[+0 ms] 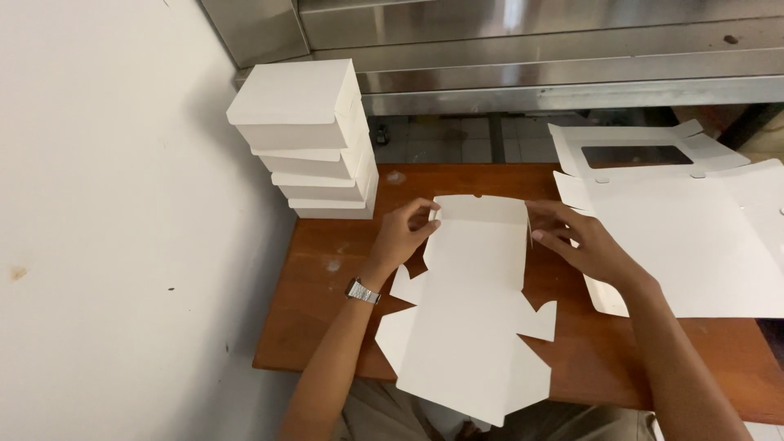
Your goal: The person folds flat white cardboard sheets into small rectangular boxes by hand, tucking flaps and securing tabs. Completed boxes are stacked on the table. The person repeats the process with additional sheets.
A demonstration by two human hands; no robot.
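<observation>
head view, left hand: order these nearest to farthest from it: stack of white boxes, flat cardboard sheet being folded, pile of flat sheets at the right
From the left hand:
1. Flat cardboard sheet, touching its fingers, centre of the table.
2. Stack of white boxes, up and left, by the wall.
3. Pile of flat sheets, far right, beyond the right hand.

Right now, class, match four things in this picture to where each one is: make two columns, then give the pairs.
1. stack of folded white boxes
2. flat white cardboard box blank
3. silver wristwatch
4. pile of flat windowed white blanks

A. on the left wrist
B. table's right side
C. back left corner, by the wall
D. between left hand and right hand

Pairs: 1-C, 2-D, 3-A, 4-B
</observation>
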